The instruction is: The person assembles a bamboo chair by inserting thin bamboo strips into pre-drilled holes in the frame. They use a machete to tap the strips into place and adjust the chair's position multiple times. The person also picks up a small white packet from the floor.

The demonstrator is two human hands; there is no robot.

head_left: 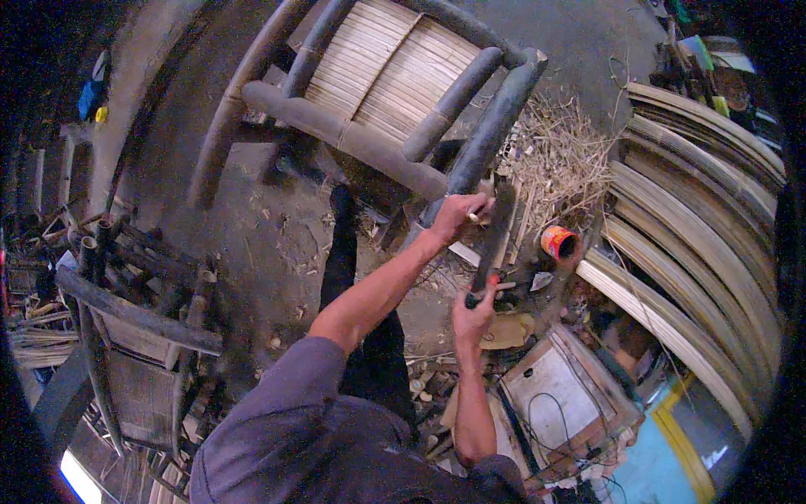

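Note:
My left hand is closed beside the front corner of a bamboo chair with thick dark poles and a pale slatted panel. A short pale stick pokes out between its fingers. Lower and to the right, my right hand is wrapped round the grip of a long, dark-bladed tool, with a small orange-red spot by the fingers. The blade points away from me and passes just right of my left hand. Whether it is a knife or a saw I cannot tell.
Thin shavings are heaped right of the chair. Near them lies an orange tin. Bundles of long split bamboo line the right side. A white-topped box with cords is at lower right; another dark-framed chair stands left.

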